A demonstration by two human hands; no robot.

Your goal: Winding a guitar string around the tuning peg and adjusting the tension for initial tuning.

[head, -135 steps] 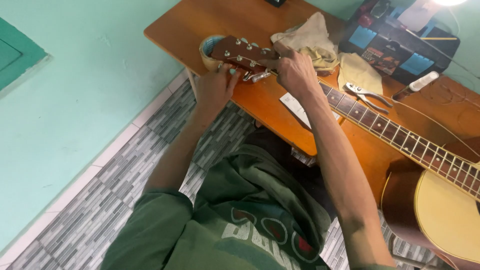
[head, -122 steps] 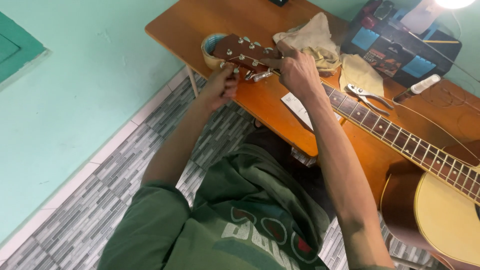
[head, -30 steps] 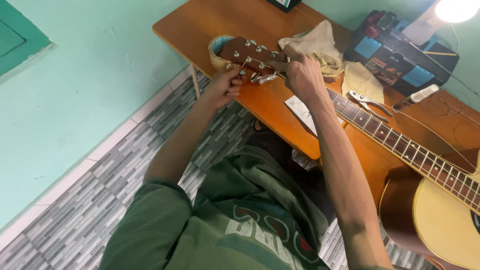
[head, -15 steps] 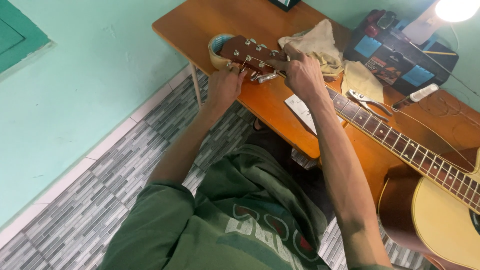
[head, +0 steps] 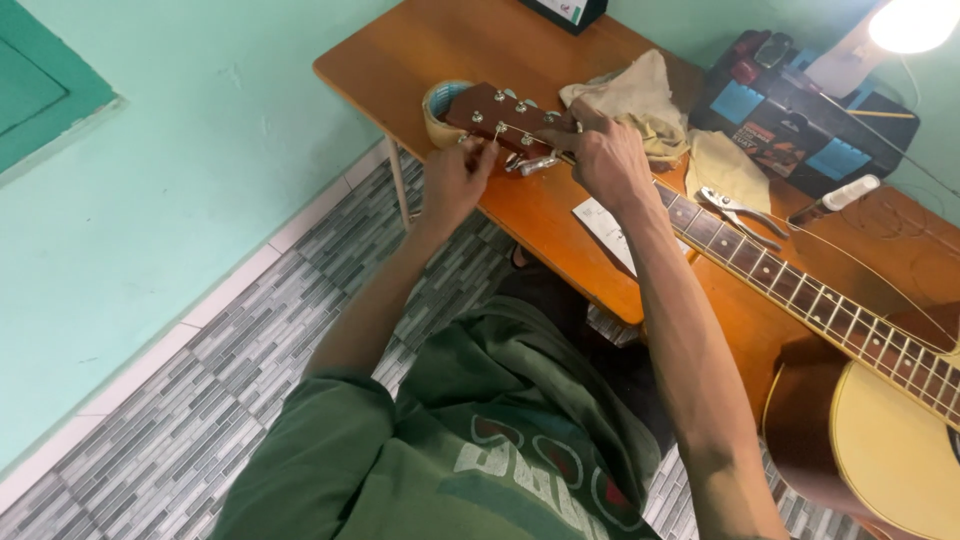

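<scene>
An acoustic guitar lies across a wooden table (head: 440, 50), its brown headstock (head: 500, 112) resting on a roll of tape (head: 437, 102) near the table's left edge. My left hand (head: 455, 178) pinches a tuning peg on the near side of the headstock. My right hand (head: 605, 155) grips the neck (head: 800, 290) just below the headstock, fingers over the strings. The pale guitar body (head: 890, 450) is at the lower right.
A beige cloth (head: 635, 95) lies behind the headstock. Pliers (head: 740, 212) and a white-tipped tool (head: 835, 200) lie beside the neck, with a paper slip (head: 605, 222) below it. A dark case with blue pads (head: 790, 110) and a lit lamp (head: 915, 22) stand at the back right. Grey tiled floor is below.
My left hand has moved up from under the headstock to a tuning peg on its near side. My right hand stays on the neck.
</scene>
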